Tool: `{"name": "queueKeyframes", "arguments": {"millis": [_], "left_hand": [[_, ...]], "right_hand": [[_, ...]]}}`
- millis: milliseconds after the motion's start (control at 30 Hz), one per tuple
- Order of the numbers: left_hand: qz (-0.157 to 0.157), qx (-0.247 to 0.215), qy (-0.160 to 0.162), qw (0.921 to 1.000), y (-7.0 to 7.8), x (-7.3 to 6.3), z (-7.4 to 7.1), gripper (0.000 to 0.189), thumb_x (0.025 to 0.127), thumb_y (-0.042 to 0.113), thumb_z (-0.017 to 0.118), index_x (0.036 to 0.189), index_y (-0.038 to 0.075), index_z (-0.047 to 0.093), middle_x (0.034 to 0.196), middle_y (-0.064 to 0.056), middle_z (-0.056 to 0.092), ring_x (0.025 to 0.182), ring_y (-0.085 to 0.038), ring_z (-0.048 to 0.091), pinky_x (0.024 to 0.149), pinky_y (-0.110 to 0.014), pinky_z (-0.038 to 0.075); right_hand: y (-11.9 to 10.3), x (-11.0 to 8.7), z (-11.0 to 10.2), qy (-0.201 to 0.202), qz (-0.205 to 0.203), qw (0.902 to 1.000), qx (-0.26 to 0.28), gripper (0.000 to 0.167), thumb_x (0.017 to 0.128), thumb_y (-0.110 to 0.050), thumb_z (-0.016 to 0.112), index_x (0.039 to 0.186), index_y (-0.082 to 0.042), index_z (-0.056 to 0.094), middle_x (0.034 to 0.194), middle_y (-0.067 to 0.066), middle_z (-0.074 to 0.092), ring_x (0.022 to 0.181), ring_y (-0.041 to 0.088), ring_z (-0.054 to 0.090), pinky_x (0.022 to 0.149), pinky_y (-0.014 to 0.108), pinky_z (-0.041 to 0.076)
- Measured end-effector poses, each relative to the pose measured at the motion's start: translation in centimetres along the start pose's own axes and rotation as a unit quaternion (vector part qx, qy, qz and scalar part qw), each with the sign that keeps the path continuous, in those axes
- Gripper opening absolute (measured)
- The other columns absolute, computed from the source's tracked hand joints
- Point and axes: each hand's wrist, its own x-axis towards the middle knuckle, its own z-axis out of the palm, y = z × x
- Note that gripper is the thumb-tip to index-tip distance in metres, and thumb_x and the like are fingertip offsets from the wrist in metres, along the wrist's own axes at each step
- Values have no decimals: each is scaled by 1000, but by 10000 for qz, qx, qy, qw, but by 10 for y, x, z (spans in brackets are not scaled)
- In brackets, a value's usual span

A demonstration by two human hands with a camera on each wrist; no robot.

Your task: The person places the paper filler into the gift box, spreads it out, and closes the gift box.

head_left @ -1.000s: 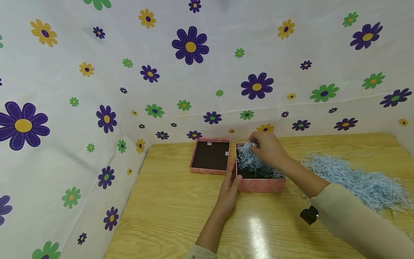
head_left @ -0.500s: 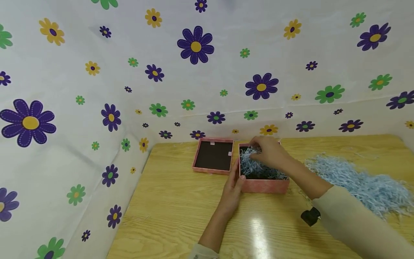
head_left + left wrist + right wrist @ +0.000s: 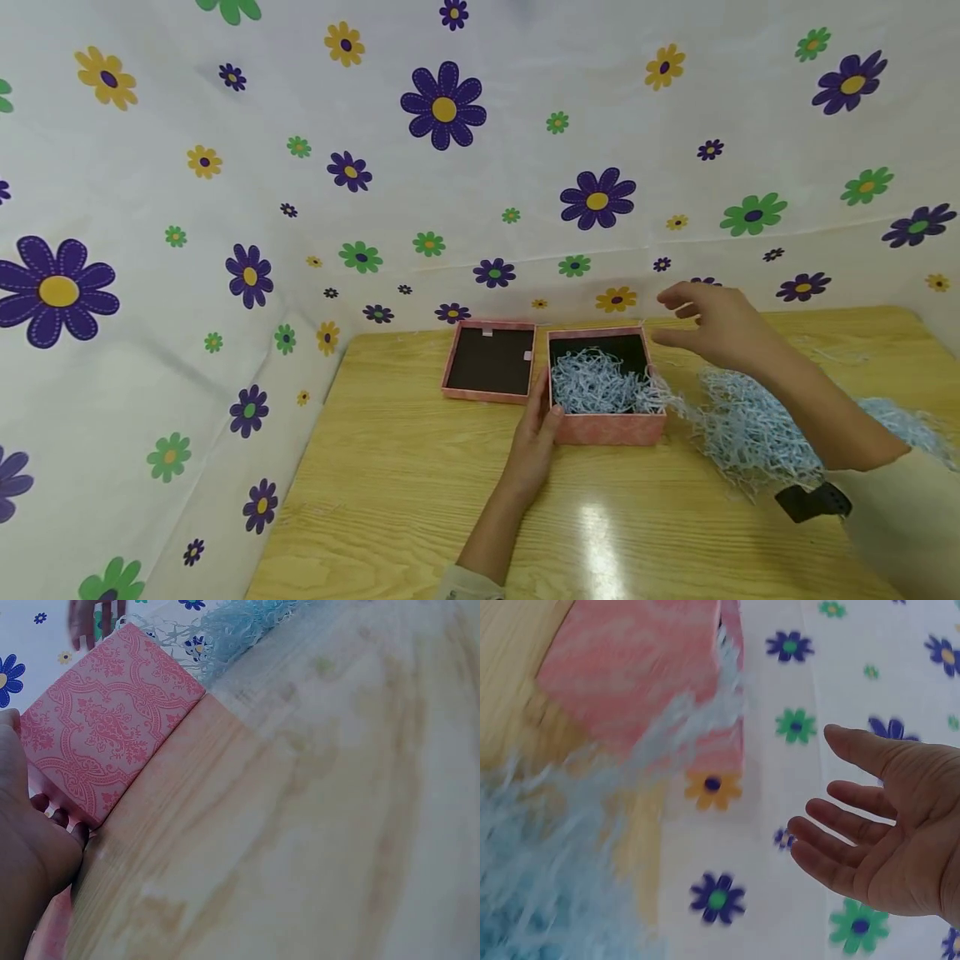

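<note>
A pink patterned box (image 3: 611, 430) stands uncovered on the table, with light blue shredded paper (image 3: 596, 383) over part of its black inside. My left hand (image 3: 531, 446) holds the box at its left side, thumb by the front corner; in the left wrist view, the left fingers (image 3: 56, 817) curl against its side. Strands of the paper trail over the box's right edge to a larger pile of shredded paper (image 3: 757, 433) on the table. Raised to the right of the box, my right hand (image 3: 720, 329) has its fingers spread and loosely bent, with nothing in it.
The box's lid (image 3: 489, 360), black inside and pink-rimmed, lies inside-up just left of the box. A flowered white cloth (image 3: 510, 167) rises behind and to the left of the wooden table (image 3: 390, 483). A black strap (image 3: 813, 502) is on the right wrist.
My right hand has come out of the box and moved right, leaving the shredded paper inside. Strands now hang over the box's right edge. The left hand stays at the box.
</note>
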Motion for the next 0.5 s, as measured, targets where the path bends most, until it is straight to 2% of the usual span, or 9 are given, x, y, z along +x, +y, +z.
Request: {"name": "queueKeyframes", "arguments": {"millis": [167, 300, 433, 500], "left_hand": [[-10, -19, 17, 10000, -1, 0, 2, 61, 115, 34, 45, 170, 38, 18, 175, 12, 18, 160, -14, 20, 128, -45, 22], [-61, 71, 10, 10000, -2, 1, 2, 61, 115, 35, 45, 170, 39, 17, 175, 12, 17, 160, -15, 19, 128, -47, 22], [-127, 145, 88, 9998, -2, 0, 2, 61, 115, 34, 45, 170, 39, 18, 175, 13, 17, 160, -14, 18, 129, -46, 21], [-123, 124, 97, 9998, -1, 1, 3, 61, 115, 33, 45, 170, 37, 18, 175, 13, 18, 160, -14, 18, 129, -46, 21]], "right_hand": [[62, -27, -5, 174, 400, 9988, -210, 63, 99, -30, 77, 141, 11, 55, 139, 40, 55, 124, 61, 54, 94, 74, 49], [107, -49, -3, 12, 711, 9968, -373, 74, 99, -36, 76, 145, 14, 49, 144, 46, 44, 125, 67, 45, 94, 80, 43], [136, -60, 4, -279, 861, 9950, -418, 87, 95, -44, 78, 149, 14, 43, 148, 49, 35, 130, 70, 36, 98, 84, 35], [145, -64, 10, -363, 833, 9950, -416, 91, 93, -45, 81, 150, 14, 42, 148, 50, 34, 130, 71, 35, 98, 84, 36]]}}
